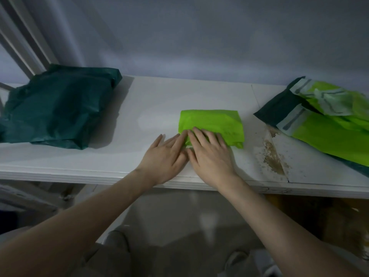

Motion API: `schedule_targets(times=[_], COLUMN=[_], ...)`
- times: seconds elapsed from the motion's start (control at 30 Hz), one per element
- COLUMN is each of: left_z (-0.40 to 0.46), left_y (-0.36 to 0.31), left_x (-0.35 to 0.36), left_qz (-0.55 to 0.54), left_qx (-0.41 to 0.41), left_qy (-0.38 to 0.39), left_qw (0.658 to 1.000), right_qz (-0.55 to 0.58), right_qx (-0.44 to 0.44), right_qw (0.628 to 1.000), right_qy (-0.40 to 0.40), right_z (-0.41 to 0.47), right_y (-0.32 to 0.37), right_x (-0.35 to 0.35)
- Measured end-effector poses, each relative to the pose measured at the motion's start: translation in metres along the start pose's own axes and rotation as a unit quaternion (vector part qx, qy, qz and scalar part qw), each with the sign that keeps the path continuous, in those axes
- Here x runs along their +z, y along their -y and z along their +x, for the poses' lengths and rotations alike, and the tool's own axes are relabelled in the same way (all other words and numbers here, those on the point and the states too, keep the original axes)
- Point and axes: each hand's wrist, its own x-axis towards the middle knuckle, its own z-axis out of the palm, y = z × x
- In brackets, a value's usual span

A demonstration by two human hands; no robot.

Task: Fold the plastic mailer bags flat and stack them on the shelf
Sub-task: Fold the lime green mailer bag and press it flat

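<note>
Both hands flat, fingers straight: right hand (209, 154) presses folded lime mailer (213, 124) on white shelf (139, 108), left hand (165, 156) touches its edge; dark green bag (58, 106) far left, unfolded lime bags (327, 120) at right

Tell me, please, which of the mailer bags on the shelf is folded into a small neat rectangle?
The bright green bag in the middle, under both hands' fingers. The dark green bag at left is bulky and crumpled; the green bags at right lie unfolded.
</note>
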Motion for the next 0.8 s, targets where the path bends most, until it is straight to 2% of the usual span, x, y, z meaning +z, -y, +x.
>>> schedule_targets(times=[0.33,0.5,0.67,0.8], left_z=[0.014,0.021,0.026,0.029], left_y=[-0.023,-0.032,-0.036,-0.039], left_x=[-0.003,-0.01,-0.011,-0.01], left_qz=[0.064,0.064,0.05,0.028], left_qx=[-0.028,-0.049,-0.055,-0.059], left_qy=[-0.094,-0.085,-0.09,-0.095], left_qw=[0.993,0.993,0.993,0.993], right_qz=[0.019,0.037,0.062,0.056], right_qx=[0.046,0.076,0.107,0.149], right_qw=[0.998,0.996,0.991,0.987], right_qy=[-0.026,-0.011,0.05,0.01], right_z=[-0.01,-0.023,-0.034,-0.034], right_y=[-0.024,-0.046,-0.06,-0.062], right_x=[-0.008,-0.013,-0.015,-0.017])
